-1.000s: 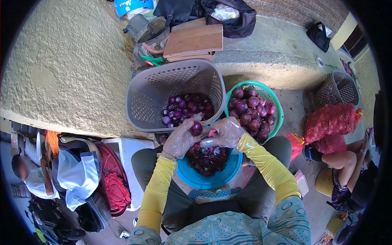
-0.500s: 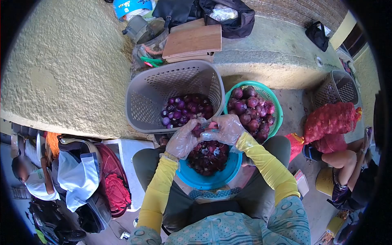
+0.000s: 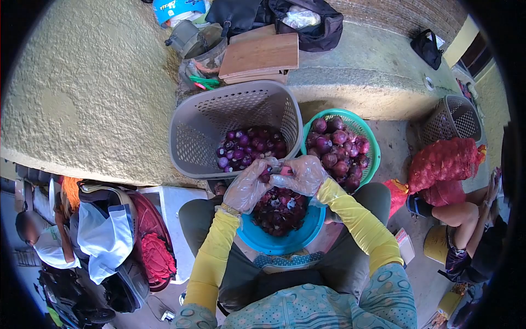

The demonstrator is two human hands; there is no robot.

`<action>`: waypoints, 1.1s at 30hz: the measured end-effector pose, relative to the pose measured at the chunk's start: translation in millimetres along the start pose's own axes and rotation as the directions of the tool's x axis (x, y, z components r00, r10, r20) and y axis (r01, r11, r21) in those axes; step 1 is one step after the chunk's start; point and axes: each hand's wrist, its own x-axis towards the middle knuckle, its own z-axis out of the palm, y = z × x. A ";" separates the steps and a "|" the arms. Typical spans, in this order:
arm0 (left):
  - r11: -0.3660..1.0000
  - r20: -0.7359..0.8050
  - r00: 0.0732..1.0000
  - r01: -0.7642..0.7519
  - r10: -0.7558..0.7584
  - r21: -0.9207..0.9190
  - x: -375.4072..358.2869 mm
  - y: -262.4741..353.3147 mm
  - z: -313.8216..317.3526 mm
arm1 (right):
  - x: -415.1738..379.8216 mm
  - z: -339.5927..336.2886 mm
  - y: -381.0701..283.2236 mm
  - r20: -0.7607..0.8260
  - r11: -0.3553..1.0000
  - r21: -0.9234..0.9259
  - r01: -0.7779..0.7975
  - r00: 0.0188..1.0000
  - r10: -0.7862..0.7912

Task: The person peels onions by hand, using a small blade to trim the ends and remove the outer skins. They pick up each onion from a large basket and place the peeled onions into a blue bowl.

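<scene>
Drew left hand and right hand closer together since a second ago. Can see grey basket above centre, green basket right of it, blue basin partly hidden below; grey floor, rough wall upper left. Holding red onion, mostly hidden, in left hand, mid-frame; pinching small pink object in right.

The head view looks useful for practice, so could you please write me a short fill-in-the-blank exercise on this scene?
The left hand and the right hand both wear clear plastic ____. Round purple-red onions lie in the round green plastic basket, to the ____ of the tall grey perforated plastic basket. The round plastic basin below the hands is coloured ____.
Missing words: gloves; right; blue.
</scene>
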 end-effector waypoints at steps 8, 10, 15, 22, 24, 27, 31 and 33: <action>0.999 0.023 1.000 0.006 -0.007 0.050 -4.0 7.0 13.6 | -0.5 1.0 10.6 0.050 0.999 -0.022 0.023 0.998 -0.022; 1.000 0.010 1.000 -0.002 0.002 0.031 -2.5 4.5 8.5 | 1.0 -3.8 8.1 0.024 0.998 0.045 -0.043 0.999 0.041; 1.000 0.032 0.999 -0.004 0.003 0.027 -2.2 4.8 9.3 | 1.1 -9.5 -1.9 0.034 1.000 0.002 -0.001 0.999 0.001; 0.999 0.001 1.000 0.010 -0.010 0.031 -1.7 0.8 4.8 | -0.2 0.9 0.2 -0.022 0.998 0.059 -0.001 1.000 0.002; 1.000 -0.051 0.999 0.018 -0.018 0.013 -1.5 -0.6 5.1 | 0.2 -1.8 0.4 0.038 0.999 0.020 -0.035 0.999 0.034; 0.998 -0.122 0.991 0.042 -0.048 -0.052 -1.1 -2.5 5.5 | -0.5 0.6 5.7 0.074 0.999 -0.036 0.002 0.997 0.001; 0.997 -0.076 0.994 0.082 -0.082 -0.002 0.1 -7.1 -12.2 | -1.0 -2.1 8.0 0.207 0.990 -0.111 0.085 0.977 -0.061; 0.996 -0.091 0.992 0.085 -0.085 0.000 -0.2 -9.4 -22.9 | -0.3 -3.2 5.9 0.250 0.990 -0.108 0.095 0.966 -0.065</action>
